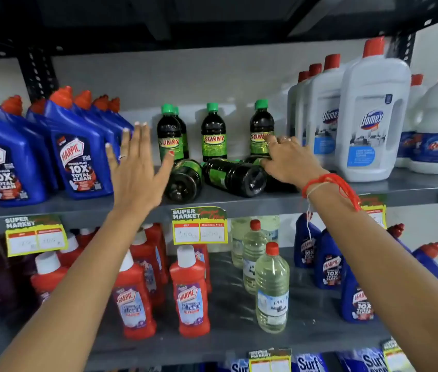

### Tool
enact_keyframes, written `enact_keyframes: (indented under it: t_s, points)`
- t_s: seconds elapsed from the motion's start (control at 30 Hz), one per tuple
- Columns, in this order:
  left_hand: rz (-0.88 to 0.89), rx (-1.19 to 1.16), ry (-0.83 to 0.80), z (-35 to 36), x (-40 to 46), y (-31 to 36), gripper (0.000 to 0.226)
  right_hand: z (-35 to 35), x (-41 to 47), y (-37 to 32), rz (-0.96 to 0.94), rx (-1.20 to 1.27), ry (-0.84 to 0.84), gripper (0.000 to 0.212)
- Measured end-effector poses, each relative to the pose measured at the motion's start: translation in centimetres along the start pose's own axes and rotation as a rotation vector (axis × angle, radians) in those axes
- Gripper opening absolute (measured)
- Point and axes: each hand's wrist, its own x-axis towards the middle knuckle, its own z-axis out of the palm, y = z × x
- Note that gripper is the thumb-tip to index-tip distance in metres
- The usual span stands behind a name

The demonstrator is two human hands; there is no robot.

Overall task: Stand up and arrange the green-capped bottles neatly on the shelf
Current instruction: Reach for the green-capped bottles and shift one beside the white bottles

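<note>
Dark green-capped Sunny bottles stand at the back of the grey shelf: one at the left with another behind it, one in the middle, one at the right. In front, three bottles lie on their sides: a left one, a middle one, and a third mostly hidden under my right hand. My right hand rests on that third bottle, fingers curled over it. My left hand is flat with fingers spread, held in front of the left lying bottle and holding nothing.
Blue Harpic bottles crowd the shelf's left side. Tall white Domex bottles stand at the right, with Rin bottles beyond. The lower shelf holds red Harpic bottles and clear bottles. Price tags hang on the shelf edge.
</note>
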Motion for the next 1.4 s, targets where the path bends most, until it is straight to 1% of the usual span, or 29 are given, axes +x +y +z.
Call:
enact_keyframes:
  t_s: [0.07,0.17,0.27,0.33,0.43,0.5,0.57,0.6,0.67,0.7,0.73,0.87,0.9,1.03,1.17,1.27,1.4]
  points:
    - [-0.085,0.02,-0.035,0.2,-0.6,-1.7,0.073,0.1,0.3,0.3,0.043,0.011,-0.114,0.052]
    - [-0.166,0.021,-0.183,1.2,-1.8,-4.5,0.067,-0.2,0.7,0.9,0.099,-0.013,-0.217,0.054]
    - [-0.15,0.07,-0.363,1.6,-2.5,-5.1,0.066,-1.2,1.2,0.7,0.103,0.062,-0.377,0.054]
    - [-0.127,0.135,-0.449,1.6,-2.8,-5.2,0.063,-2.0,1.8,0.6,0.095,0.123,-0.476,0.052]
    - [-0.134,0.159,-0.52,1.0,-2.7,-4.9,0.057,-2.5,2.4,0.6,0.124,0.099,-0.536,0.06]
    - [-0.141,0.17,-0.571,0.7,-2.5,-4.8,0.051,-3.0,2.5,0.7,0.154,0.146,-0.542,0.065]
    - [-0.149,0.173,-0.586,0.8,-2.5,-4.9,0.049,-3.1,2.5,1.1,0.179,0.22,-0.522,0.065]
    - [-0.15,0.177,-0.571,0.8,-2.5,-4.9,0.049,-3.0,2.4,1.2,0.187,0.253,-0.508,0.06]
    - [-0.136,0.187,-0.528,0.9,-2.7,-4.9,0.047,-2.6,2.0,1.4,0.219,0.351,-0.461,0.04]
    - [-0.125,0.196,-0.508,0.9,-2.8,-4.8,0.046,-2.4,1.9,1.5,0.236,0.398,-0.435,0.035]
    - [-0.109,0.202,-0.484,0.9,-2.9,-4.7,0.045,-2.3,1.8,1.4,0.255,0.433,-0.402,0.04]
    - [-0.079,0.207,-0.425,0.8,-3.3,-4.4,0.043,-1.3,2.1,2.4,0.347,0.522,-0.207,0.073]
    - [-0.068,0.219,-0.424,0.9,-3.3,-4.4,0.043,-1.4,2.0,2.4,0.386,0.565,-0.141,0.075]
    - [-0.056,0.206,-0.38,1.2,-3.4,-4.6,0.043,-2.4,1.1,1.8,0.471,0.773,0.103,0.065]
    - [-0.054,0.166,-0.297,1.3,-3.7,-4.6,0.057,-1.9,0.7,1.6,0.493,0.868,0.268,0.08]
    - [-0.048,0.194,-0.277,1.5,-3.8,-4.7,0.05,-0.9,0.3,1.6,0.518,0.926,0.337,0.081]
    - [-0.048,0.235,-0.278,1.7,-3.9,-4.8,0.039,0.3,-0.3,2.0,0.489,0.979,0.352,0.072]
